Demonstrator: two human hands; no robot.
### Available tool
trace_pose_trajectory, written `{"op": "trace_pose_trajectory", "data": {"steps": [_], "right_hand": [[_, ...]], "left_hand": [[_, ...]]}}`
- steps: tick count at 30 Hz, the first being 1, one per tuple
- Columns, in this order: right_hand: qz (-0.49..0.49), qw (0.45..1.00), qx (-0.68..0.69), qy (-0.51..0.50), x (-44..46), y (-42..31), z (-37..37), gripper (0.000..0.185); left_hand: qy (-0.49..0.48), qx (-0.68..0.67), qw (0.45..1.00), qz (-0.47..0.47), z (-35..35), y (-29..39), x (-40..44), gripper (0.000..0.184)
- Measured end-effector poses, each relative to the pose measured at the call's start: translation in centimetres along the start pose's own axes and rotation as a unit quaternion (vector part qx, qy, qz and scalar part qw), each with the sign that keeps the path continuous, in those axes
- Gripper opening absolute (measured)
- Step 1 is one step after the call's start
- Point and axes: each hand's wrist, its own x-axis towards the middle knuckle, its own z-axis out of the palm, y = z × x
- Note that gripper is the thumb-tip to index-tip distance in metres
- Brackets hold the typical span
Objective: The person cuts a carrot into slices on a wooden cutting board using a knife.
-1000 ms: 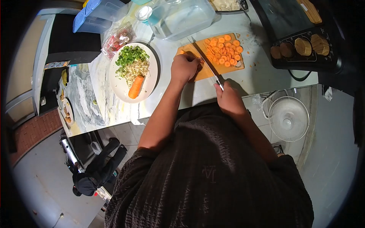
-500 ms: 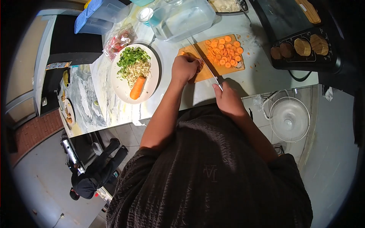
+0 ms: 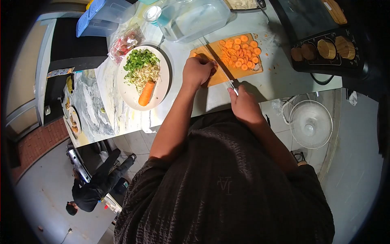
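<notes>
My right hand is closed around the handle of a knife, its long blade slanting across the wooden cutting board. Curled on the board's left part, my left hand grips a carrot, of which a small orange end shows past the knuckles; the rest is hidden under the fingers. The blade lies right beside those fingertips. Right of the knife are carrot slices and thin carrot strips. A plate to the left carries chopped greens, bean sprouts and a thick carrot piece.
Beyond the board stands a clear plastic container. A plastic bag lies behind the plate, near blue-lidded boxes. On the right is a black appliance with knobs. A white strainer basket sits below the counter; another person is at lower left.
My hands, carrot and knife stay in nearly the same place, with only a slight shift of the view. The other person at lower left has changed posture, legs set differently.
</notes>
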Motion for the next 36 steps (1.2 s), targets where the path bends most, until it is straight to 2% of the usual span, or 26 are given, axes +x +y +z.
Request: {"op": "trace_pose_trajectory", "data": {"steps": [13,20,23,36], "right_hand": [[-0.008,1.0,-0.009,-0.003,0.5,0.3,0.3,0.041],[-0.004,1.0,0.0,-0.004,1.2,0.2,0.7,0.04],[-0.043,0.999,0.015,0.002,1.7,0.8,1.0,0.04],[0.044,0.999,0.002,-0.005,-0.6,1.7,-0.2,0.045]], "left_hand": [[-0.003,0.056,0.998,-0.015,0.0,-0.4,0.6,0.027],[0.002,0.064,0.998,0.021,0.2,-1.0,0.9,0.022],[0.006,0.06,0.998,0.017,0.3,-1.0,0.9,0.022],[-0.017,0.047,0.999,-0.004,-0.3,0.9,-0.4,0.023]]}}
